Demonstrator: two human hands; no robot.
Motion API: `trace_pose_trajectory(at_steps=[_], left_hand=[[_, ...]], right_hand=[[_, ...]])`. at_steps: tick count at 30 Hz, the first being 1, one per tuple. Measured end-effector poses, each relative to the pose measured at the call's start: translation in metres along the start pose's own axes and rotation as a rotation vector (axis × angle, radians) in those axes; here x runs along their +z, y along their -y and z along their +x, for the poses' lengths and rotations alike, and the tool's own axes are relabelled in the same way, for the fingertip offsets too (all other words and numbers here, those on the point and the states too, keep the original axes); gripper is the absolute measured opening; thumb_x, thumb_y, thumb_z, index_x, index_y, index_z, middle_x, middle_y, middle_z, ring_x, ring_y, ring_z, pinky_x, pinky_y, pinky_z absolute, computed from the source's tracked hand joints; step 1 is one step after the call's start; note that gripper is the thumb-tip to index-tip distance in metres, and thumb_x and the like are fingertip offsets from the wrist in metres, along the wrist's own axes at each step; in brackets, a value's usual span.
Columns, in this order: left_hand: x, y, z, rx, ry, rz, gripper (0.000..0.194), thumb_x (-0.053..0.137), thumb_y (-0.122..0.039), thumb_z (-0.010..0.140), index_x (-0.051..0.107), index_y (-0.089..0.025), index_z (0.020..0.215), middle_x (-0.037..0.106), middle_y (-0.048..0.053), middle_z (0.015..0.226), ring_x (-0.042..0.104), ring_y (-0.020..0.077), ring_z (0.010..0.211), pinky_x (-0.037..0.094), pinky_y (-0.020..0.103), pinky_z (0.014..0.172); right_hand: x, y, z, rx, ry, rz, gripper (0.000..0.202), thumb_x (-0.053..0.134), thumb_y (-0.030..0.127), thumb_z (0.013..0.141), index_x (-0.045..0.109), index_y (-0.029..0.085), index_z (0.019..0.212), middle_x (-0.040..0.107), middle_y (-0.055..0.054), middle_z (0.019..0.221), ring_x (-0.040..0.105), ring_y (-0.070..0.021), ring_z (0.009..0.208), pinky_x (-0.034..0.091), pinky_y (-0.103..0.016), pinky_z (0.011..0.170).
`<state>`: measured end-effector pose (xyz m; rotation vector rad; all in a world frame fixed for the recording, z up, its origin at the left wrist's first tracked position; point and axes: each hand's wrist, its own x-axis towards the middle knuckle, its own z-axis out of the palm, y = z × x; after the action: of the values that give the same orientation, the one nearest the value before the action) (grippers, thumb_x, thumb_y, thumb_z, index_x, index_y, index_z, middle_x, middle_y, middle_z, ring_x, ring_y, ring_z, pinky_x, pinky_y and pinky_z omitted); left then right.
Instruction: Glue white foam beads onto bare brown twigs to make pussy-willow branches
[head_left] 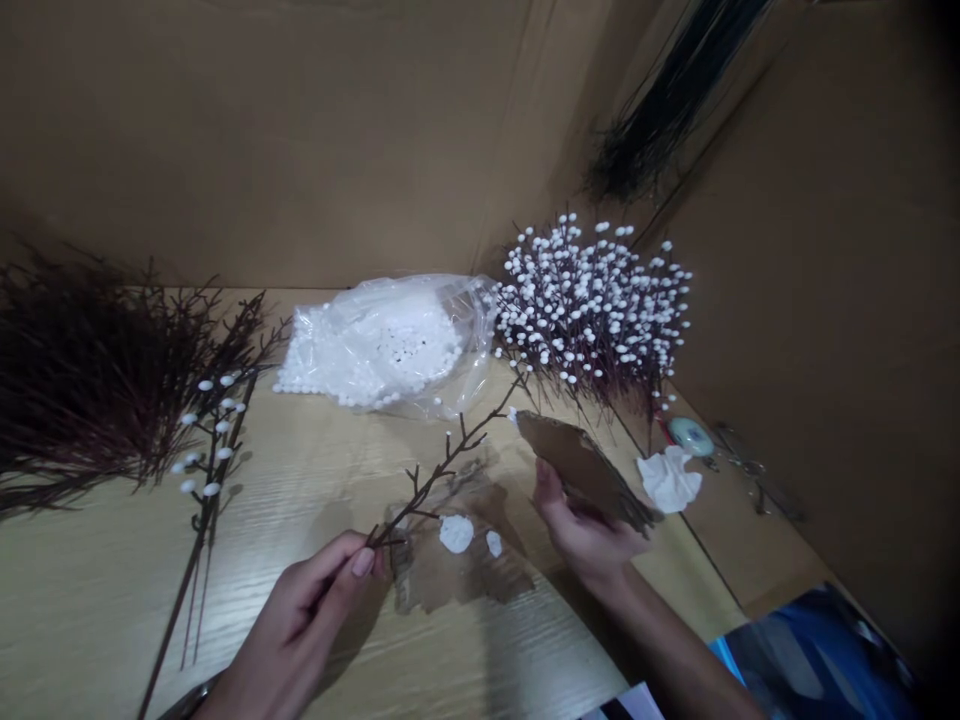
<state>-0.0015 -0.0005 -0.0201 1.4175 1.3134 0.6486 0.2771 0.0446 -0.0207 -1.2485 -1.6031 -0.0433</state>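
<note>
At seven o'clock, left hand [300, 620] pinches the branched twig [433, 482] low, seemingly keeping tips clear; five o'clock, right hand [589, 540] grips torn cardboard [577, 462].

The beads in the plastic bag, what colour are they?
White beads, showing best in the head view.

Looks like a makeshift craft workspace, possibly in a home, though too dim to be sure. Laid out on a wood-grain tabletop [82, 610], backed by brown cardboard [300, 130], and stocked with bare dark twigs [97, 370], bagged white beads [409, 345] and white-tipped sprigs [592, 300].
</note>
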Motion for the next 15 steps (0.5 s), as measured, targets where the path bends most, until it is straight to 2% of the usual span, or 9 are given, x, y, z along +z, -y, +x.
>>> trace_pose_trajectory(at_steps=[2,6,12,15], left_hand=[[-0.0002,0.0011,-0.0007,-0.005,0.002,0.005,0.047,0.037,-0.057,0.098,0.053,-0.021,0.072,0.039,-0.004,0.067,0.039,0.0156,0.061,0.034,0.023,0.055],[-0.0004,-0.0011,-0.001,-0.018,-0.004,0.012,0.048,0.036,-0.057,0.098,0.055,-0.021,0.074,0.04,-0.003,0.067,0.039,0.016,0.061,0.034,0.023,0.055],[-0.0011,-0.0051,0.0004,-0.006,0.002,-0.012,0.045,0.04,-0.054,0.099,0.056,-0.02,0.073,0.043,-0.002,0.068,0.041,0.016,0.063,0.036,0.023,0.056],[-0.001,-0.003,0.0004,-0.004,-0.004,-0.012,0.044,0.039,-0.053,0.099,0.057,-0.02,0.074,0.042,-0.003,0.068,0.041,0.0159,0.062,0.036,0.023,0.056]], right_hand=[[0.0005,0.0003,-0.0005,0.008,0.016,-0.014,0.009,0.07,0.029,0.084,0.074,0.024,0.091,0.073,0.0,0.067,0.07,-0.0203,0.057,0.059,-0.032,0.054],[0.0022,-0.0019,-0.0015,0.004,-0.079,-0.012,0.01,0.075,0.029,0.081,0.073,0.022,0.086,0.07,0.0,0.063,0.068,-0.0204,0.055,0.058,-0.032,0.051],[-0.0002,-0.0014,0.0021,-0.03,0.034,0.094,0.013,0.071,0.023,0.083,0.072,0.024,0.096,0.071,0.0,0.066,0.067,-0.0195,0.054,0.057,-0.032,0.049],[-0.0008,-0.0026,0.0031,-0.054,-0.002,0.085,0.016,0.071,0.021,0.081,0.072,0.025,0.097,0.071,0.0,0.066,0.067,-0.0191,0.055,0.056,-0.031,0.049]])
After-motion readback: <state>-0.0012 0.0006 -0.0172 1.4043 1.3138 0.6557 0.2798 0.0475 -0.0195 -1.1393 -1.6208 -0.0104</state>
